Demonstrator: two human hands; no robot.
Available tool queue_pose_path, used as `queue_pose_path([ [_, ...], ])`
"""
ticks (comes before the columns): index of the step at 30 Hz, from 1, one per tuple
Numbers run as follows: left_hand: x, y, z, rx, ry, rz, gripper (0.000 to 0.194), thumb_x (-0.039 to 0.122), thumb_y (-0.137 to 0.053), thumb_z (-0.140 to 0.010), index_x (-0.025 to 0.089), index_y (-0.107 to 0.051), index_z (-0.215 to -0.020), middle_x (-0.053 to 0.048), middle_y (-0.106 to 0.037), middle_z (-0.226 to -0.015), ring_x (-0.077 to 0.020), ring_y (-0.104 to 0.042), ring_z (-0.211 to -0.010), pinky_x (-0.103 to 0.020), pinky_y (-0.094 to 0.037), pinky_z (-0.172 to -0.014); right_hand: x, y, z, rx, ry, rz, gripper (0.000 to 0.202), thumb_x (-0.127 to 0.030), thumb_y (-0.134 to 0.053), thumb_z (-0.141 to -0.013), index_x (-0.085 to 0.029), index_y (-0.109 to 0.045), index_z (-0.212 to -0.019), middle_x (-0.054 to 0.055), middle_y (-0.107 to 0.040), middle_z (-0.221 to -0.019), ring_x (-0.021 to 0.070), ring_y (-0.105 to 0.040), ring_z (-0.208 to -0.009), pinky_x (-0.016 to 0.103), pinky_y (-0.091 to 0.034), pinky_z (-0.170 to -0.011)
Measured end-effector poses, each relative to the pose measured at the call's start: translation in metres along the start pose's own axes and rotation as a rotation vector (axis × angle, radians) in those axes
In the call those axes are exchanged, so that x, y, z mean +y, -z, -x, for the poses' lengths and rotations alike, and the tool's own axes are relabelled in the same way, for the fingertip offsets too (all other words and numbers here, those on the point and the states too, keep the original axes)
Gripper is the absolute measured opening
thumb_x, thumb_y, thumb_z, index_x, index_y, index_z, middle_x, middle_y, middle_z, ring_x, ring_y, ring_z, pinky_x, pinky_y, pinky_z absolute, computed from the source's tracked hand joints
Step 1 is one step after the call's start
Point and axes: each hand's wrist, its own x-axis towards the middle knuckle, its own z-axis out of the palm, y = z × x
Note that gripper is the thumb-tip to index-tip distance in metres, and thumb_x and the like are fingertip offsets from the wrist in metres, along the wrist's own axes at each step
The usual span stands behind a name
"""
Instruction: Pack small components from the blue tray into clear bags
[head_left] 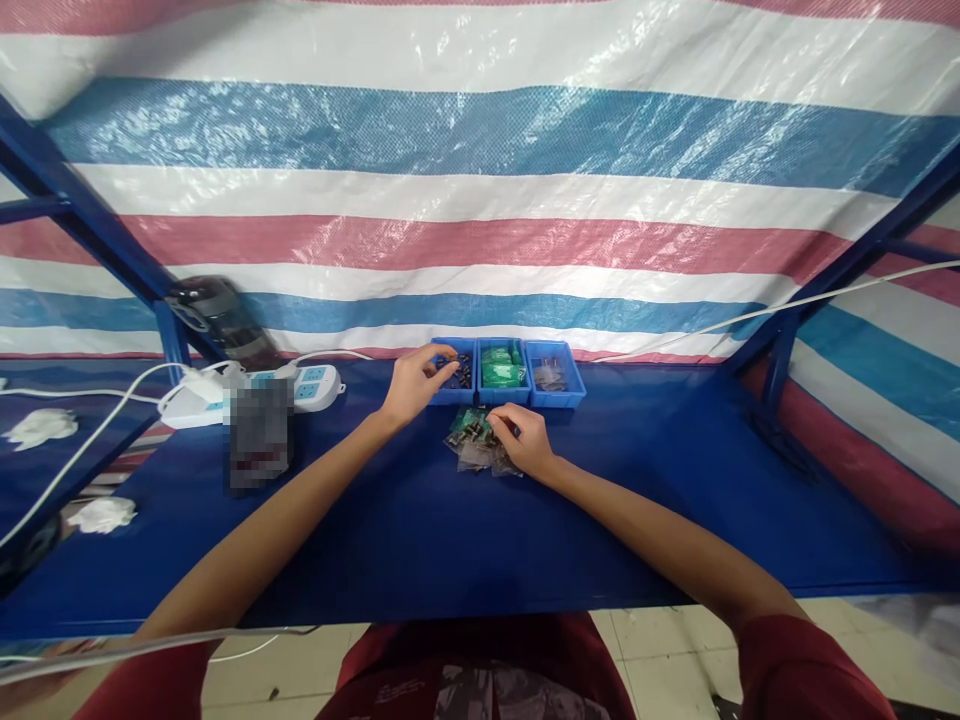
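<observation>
My left hand (421, 383) is at the left blue bin (452, 398), its thumb and forefinger apart over the small dark parts (464, 372) inside. My right hand (523, 437) rests at the right side of a pile of small clear packets (475, 457) with dark and green pieces; its fingers are curled together, and what they hold, if anything, is too small to name. The middle blue bin (504, 396) contains green packets (502, 366). In the right blue bin (556, 400) lie clear packets (550, 375).
On the blue table (420, 540), a white power strip (319, 388) with cables and a blurred dark object (259, 435) stand left. A dark bottle (229, 320) leans behind them. Crumpled white tissues (103, 514) lie far left. Blue frame posts (782, 365) and a striped sheet (480, 245) bound the back.
</observation>
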Motion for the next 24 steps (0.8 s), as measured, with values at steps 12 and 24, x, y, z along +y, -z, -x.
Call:
queue_pose_path([
  [12, -0.023, -0.005, 0.003, -0.065, -0.163, -0.205, 0.030, 0.041, -0.050, -0.087, 0.019, -0.065, -0.099, -0.004, -0.069, -0.096, -0.0101, -0.056, -0.055, -0.023, -0.046, -0.064, 0.002, -0.003, -0.001, -0.006, 0.007, 0.023, 0.030, -0.035, -0.041, -0.092, -0.018, -0.062, -0.078, 0.003, -0.059, -0.065, 0.0131, -0.051, -0.056, 0.026, -0.042, -0.057],
  [24, -0.008, 0.000, 0.004, 0.058, -0.207, -0.345, 0.022, 0.031, -0.053, -0.087, 0.020, -0.064, -0.102, -0.003, -0.066, -0.088, -0.0137, -0.057, -0.070, -0.023, -0.044, -0.068, 0.000, -0.001, -0.001, 0.006, -0.010, 0.012, 0.029, -0.034, -0.042, -0.091, -0.018, -0.062, -0.078, 0.003, -0.059, -0.066, 0.0129, -0.051, -0.056, 0.026, -0.042, -0.057],
])
